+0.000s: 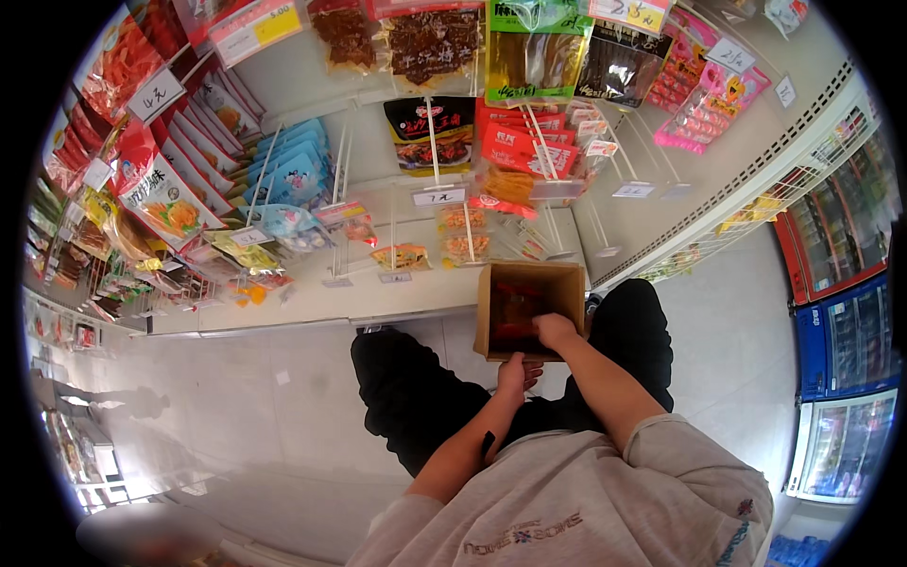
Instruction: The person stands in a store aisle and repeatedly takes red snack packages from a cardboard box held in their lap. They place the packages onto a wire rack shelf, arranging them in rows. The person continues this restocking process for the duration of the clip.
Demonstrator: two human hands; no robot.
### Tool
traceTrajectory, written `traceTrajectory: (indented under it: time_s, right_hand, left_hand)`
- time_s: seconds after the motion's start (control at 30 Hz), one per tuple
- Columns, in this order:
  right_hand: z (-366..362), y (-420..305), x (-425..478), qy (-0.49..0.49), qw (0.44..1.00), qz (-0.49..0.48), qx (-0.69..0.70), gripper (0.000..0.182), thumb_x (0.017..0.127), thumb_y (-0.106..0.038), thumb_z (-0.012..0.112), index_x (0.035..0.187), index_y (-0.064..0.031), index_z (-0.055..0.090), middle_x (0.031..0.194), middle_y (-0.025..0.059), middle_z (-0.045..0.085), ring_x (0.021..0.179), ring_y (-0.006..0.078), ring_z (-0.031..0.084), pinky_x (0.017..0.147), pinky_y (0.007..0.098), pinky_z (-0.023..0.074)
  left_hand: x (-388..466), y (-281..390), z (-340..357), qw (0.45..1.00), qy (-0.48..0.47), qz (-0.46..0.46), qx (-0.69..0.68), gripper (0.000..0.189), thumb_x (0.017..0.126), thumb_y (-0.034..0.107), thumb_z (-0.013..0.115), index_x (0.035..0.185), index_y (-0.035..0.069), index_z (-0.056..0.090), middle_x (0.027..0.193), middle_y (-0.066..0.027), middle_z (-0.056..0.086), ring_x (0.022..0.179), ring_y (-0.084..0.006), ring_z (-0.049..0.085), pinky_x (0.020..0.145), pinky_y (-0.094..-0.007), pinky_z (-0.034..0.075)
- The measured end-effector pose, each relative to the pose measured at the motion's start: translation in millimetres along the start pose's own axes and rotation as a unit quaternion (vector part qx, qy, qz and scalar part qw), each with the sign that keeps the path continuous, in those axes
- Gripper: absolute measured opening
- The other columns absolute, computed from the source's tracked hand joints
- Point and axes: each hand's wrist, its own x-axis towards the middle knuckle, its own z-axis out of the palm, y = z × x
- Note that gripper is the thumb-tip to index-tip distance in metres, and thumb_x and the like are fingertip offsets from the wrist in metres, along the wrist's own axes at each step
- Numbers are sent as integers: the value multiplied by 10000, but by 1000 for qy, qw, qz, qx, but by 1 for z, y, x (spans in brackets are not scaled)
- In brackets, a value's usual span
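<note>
An open cardboard box [484, 312] stands between the knees, in front of the lower shelf, with red snack packets [511, 305] in its shadowed inside. My right hand [555, 332] reaches over the near right side into the box; its fingertips are near the packets, and whether they grip one cannot be told. At the box's near edge is my left hand [519, 375], fingers partly spread and thumb close to the cardboard; whether it bears the box is unclear. Red spicy snack packets [528, 152] hang from a hook above the box, beside a black and yellow pouch [432, 135].
Hooks with price tags [439, 196] jut out from the shelving. Blue packets [290, 170] and red-white pouches [166, 195] hang at the left. A wire rack [772, 191] and glass-door coolers [850, 340] stand at the right. A blurred shape is at the lower left.
</note>
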Motion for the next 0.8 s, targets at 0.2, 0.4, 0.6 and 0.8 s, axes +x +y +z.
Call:
traceTrajectory:
  time_s: [0.2, 0.4, 0.6, 0.8]
  right_hand:
    - [-77, -9, 14, 123, 949, -38, 287, 129, 757, -151, 610, 778, -32, 566, 730, 128, 595, 694, 247, 589, 624, 347, 469]
    - [-159, -27, 16, 203, 812, -9, 547, 97, 831, -108, 574, 849, -13, 573, 735, 48, 593, 659, 104, 567, 563, 233, 482]
    - [-206, -26, 32, 282, 774, -16, 567, 104, 832, -92, 573, 890, -6, 575, 779, 40, 595, 629, 94, 546, 529, 223, 473]
    - [-228, -28, 36, 300, 727, -47, 616, 126, 826, -106, 588, 921, -22, 588, 801, 33, 602, 606, 82, 530, 534, 214, 452]
  left_hand:
    - [-3, 0, 7, 1000, -2, 0, 17, 313, 870, 314, 378, 958, 49, 521, 865, -85, 647, 737, -178, 598, 636, -295, 427]
    - [3, -3, 4, 1000, -1, -3, 10, 334, 876, 306, 358, 967, 38, 537, 902, -96, 636, 782, -203, 590, 663, -315, 432]
    - [3, -4, 2, 1000, -2, 4, 2, 324, 875, 310, 367, 957, 44, 533, 900, -98, 638, 769, -197, 593, 652, -306, 437]
    - [0, -2, 0, 1000, -9, 4, 8, 309, 874, 312, 367, 968, 56, 512, 894, -93, 639, 765, -193, 592, 653, -309, 439]
